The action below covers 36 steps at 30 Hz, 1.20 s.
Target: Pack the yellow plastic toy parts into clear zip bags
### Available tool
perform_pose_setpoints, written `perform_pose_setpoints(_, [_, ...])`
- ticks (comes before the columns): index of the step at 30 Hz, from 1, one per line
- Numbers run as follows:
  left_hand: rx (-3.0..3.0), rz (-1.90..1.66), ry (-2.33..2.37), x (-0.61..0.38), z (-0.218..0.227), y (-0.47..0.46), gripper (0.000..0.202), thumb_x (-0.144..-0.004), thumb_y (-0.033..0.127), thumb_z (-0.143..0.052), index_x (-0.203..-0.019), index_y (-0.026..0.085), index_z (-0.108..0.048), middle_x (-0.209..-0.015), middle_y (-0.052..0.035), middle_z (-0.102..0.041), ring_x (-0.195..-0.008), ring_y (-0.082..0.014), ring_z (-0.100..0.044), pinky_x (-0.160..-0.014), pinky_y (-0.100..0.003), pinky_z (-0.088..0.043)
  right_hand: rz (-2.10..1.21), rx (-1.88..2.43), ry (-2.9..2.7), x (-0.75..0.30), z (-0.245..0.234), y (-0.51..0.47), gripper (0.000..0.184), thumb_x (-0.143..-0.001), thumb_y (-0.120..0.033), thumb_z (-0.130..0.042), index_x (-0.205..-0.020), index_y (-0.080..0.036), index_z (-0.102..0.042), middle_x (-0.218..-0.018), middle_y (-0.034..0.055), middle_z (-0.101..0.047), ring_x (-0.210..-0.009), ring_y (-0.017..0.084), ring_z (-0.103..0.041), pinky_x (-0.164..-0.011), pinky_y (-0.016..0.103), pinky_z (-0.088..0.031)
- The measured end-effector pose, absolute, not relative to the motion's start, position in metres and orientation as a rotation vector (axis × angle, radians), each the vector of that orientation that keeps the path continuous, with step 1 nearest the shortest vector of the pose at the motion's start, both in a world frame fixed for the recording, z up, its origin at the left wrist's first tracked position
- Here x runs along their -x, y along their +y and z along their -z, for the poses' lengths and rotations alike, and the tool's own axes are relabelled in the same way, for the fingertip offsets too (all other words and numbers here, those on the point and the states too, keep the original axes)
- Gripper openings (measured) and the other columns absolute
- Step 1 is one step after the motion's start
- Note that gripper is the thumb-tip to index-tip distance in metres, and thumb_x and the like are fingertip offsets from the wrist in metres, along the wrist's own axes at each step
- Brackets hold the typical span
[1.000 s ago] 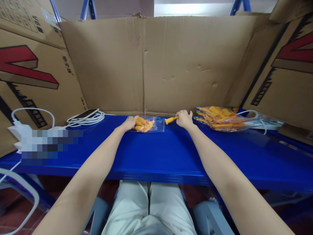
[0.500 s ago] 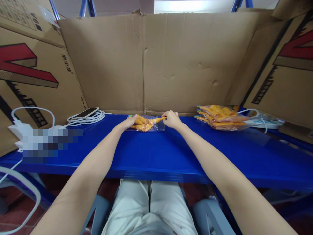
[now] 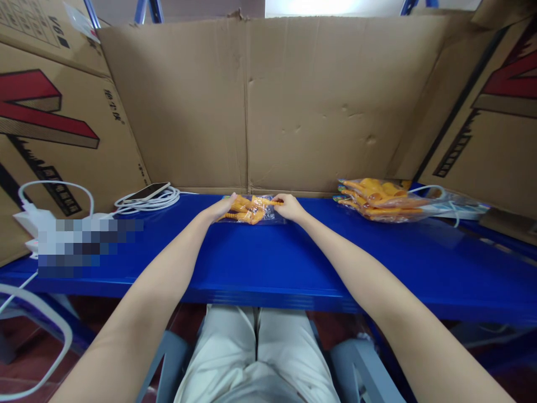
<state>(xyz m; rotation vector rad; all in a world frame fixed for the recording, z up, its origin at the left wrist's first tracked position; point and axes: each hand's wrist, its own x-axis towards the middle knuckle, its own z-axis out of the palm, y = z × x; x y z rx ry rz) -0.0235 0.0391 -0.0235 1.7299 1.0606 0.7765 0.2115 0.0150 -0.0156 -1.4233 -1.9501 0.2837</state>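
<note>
A clear plastic bag (image 3: 271, 216) with orange plastic pieces (image 3: 247, 208) lies on the blue tabletop, close to the cardboard at the back. My left hand (image 3: 217, 211) grips the bag's left end, thumb uppermost; the fingers beneath are partly hidden. At the right end, my right hand (image 3: 289, 207) is closed in a pinch on the thin, ridged end of an orange plastic piece (image 3: 273, 202). This piece reaches left among the others, under or against the shiny film. Its exact kind cannot be made out.
Several bagged orange pieces (image 3: 377, 200) are stacked at the right, beside a white cable. A phone (image 3: 149, 192) rests on a coiled white cable (image 3: 161, 201) at the left, near a white plug (image 3: 39, 224). Cardboard walls (image 3: 180, 112) enclose the blue table (image 3: 268, 263) at back and sides.
My right hand has moved slightly left with the orange piece, which now sits closer in among the others at the bag. My left hand stays at the bag's left end.
</note>
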Motion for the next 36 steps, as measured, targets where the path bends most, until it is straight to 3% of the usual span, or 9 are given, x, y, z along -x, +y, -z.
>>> perform_pose_setpoints(7, [-1.691,-0.814,1.119,0.022,0.022,0.035,0.061,-0.096,0.052,-0.014,-0.122,0.021,-0.060,-0.127,-0.0059,-0.062,-0.124,-0.0234,-0.051,-0.101,-0.037,-0.043,-0.503,1.255,-1.933,-0.203,0.024,0.019,0.015,-0.073,-0.007,-0.060,-0.083,-0.013,-0.068,-0.085,0.0039,-0.071,-0.075,0.012,-0.063,-0.073,0.023,-0.048])
perform_pose_setpoints(13, [-1.655,-0.843,1.103,0.020,0.020,0.032,0.060,-0.095,0.054,-0.018,-0.120,0.020,-0.061,-0.122,-0.0060,-0.065,-0.123,-0.0249,-0.053,-0.101,-0.037,-0.043,-0.789,1.141,-1.940,-0.203,0.022,0.014,0.013,-0.074,-0.005,-0.060,-0.081,-0.012,-0.068,-0.073,0.0028,-0.068,-0.057,0.009,-0.058,-0.058,0.020,-0.049])
perform_pose_setpoints(17, [-1.671,-0.861,1.120,0.020,0.016,0.029,0.057,-0.091,0.058,-0.034,-0.121,0.018,-0.061,-0.127,-0.0094,-0.062,-0.121,-0.0271,-0.054,-0.101,-0.040,-0.043,-0.776,1.109,-1.975,-0.208,0.021,0.013,0.009,-0.073,-0.008,-0.064,-0.078,-0.013,-0.068,-0.070,0.0025,-0.069,-0.052,0.009,-0.059,-0.055,0.021,-0.050])
perform_pose_setpoints(20, [-1.867,-0.967,1.230,0.021,0.012,0.028,0.053,-0.083,0.053,-0.055,-0.123,0.019,-0.062,-0.143,-0.0119,-0.046,-0.134,-0.0285,-0.040,-0.109,-0.041,-0.032,-0.762,1.126,-2.003,-0.209,0.021,0.013,0.007,-0.073,-0.013,-0.069,-0.080,-0.013,-0.068,-0.071,0.0023,-0.069,-0.046,0.008,-0.058,-0.048,0.020,-0.048])
perform_pose_setpoints(23, [-2.136,-0.990,1.253,0.021,0.008,0.027,0.047,-0.072,0.043,-0.069,-0.112,0.019,-0.069,-0.149,-0.0125,-0.037,-0.139,-0.0287,-0.029,-0.114,-0.041,-0.023,-0.770,1.167,-2.019,-0.209,0.021,0.012,0.007,-0.074,-0.014,-0.070,-0.081,-0.013,-0.067,-0.066,0.0012,-0.067,-0.044,0.008,-0.057,-0.043,0.017,-0.044])
perform_pose_setpoints(28, [-2.305,-1.063,1.267,0.012,0.007,0.029,0.020,-0.072,0.026,-0.067,-0.087,0.017,-0.076,-0.138,-0.0106,-0.052,-0.135,-0.0272,-0.037,-0.113,-0.042,-0.026,-0.712,1.221,-2.032,-0.207,0.022,0.009,0.008,-0.070,-0.009,-0.070,-0.075,-0.014,-0.065,-0.061,-0.0011,-0.063,-0.042,0.007,-0.056,-0.039,0.014,-0.040])
perform_pose_setpoints(36, [-2.343,-1.207,1.206,0.004,0.008,0.030,0.011,-0.073,0.022,-0.065,-0.078,0.019,-0.074,-0.132,-0.0067,-0.058,-0.134,-0.0276,-0.039,-0.112,-0.047,-0.027,-0.627,1.201,-1.981,-0.203,0.024,0.013,0.010,-0.071,-0.013,-0.068,-0.081,-0.013,-0.070,-0.061,-0.0001,-0.064,-0.048,0.010,-0.058,-0.051,0.020,-0.045])
